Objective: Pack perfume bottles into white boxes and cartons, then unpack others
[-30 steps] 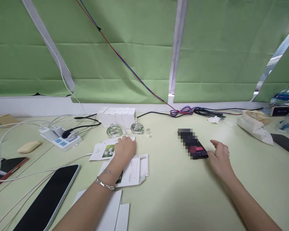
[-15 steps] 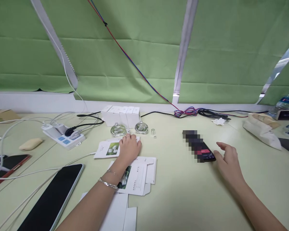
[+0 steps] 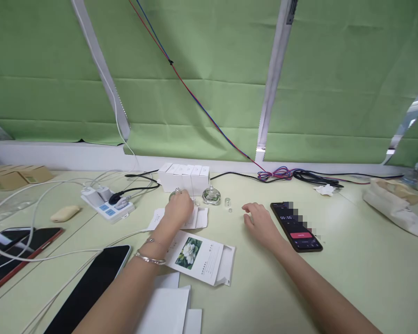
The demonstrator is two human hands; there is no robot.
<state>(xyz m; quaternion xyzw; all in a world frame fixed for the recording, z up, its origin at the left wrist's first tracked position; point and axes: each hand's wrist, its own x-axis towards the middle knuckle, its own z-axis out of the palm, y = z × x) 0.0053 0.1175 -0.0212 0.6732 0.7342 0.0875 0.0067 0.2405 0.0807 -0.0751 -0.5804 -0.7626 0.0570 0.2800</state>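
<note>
My left hand (image 3: 179,209) reaches over a glass perfume bottle (image 3: 174,192) near the row of white boxes, its fingers curled down round it and mostly hidden. Right of it stands a second round glass perfume bottle (image 3: 212,196), with a small clear cap (image 3: 227,202) and a tiny ring-like piece (image 3: 230,210) beside it. My right hand (image 3: 259,221) is above the table, fingers apart and holding nothing, left of a phone (image 3: 295,227) with a timer screen. Beneath my left wrist lie flat white cartons with flower pictures, one a flattened carton (image 3: 198,257).
White boxes (image 3: 184,178) stand in a row at the back. A power strip (image 3: 107,204) with plugs and cables lies left, near a cream soap-like object (image 3: 65,214) and a tablet (image 3: 90,287). Coiled cables (image 3: 310,176), crumpled tissue (image 3: 324,190) and a cloth pouch (image 3: 393,208) are right.
My left hand has moved from the upper carton onto the left bottle. My right hand has left the phone's edge and come left toward the small cap. The view has shifted slightly.
</note>
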